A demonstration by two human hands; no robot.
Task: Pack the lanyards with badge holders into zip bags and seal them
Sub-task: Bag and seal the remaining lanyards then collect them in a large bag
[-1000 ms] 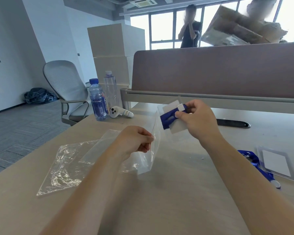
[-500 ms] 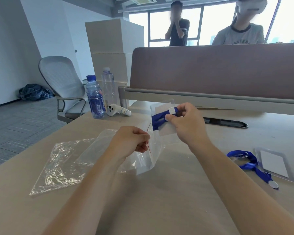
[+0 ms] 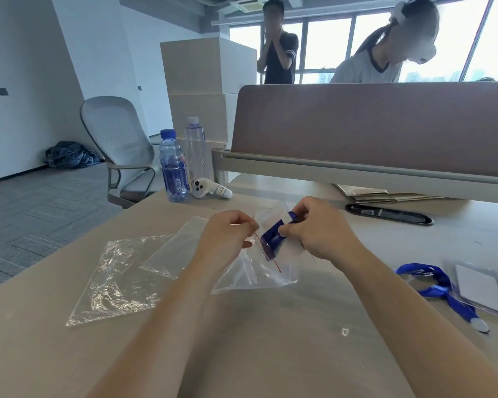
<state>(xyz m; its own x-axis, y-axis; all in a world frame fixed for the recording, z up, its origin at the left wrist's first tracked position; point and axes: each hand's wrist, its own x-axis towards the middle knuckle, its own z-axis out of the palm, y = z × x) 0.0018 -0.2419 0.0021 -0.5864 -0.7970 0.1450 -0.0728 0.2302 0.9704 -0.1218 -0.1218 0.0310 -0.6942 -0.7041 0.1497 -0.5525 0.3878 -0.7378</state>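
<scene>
The left hand pinches the red-striped mouth of the clear zip bag between its fingers. Just beside them, the right hand pinches the folded blue lanyard with badge holder at that mouth. A second lanyard lies on the counter, well right of both.

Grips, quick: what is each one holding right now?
Left grip: pinches the zip bag at its red-lined mouth.
Right grip: holds the folded lanyard with badge holder at that mouth.

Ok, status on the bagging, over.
Left hand pinches bag mouth. Right hand holds lanyard, seemingly partly in. Nothing in the way.
</scene>
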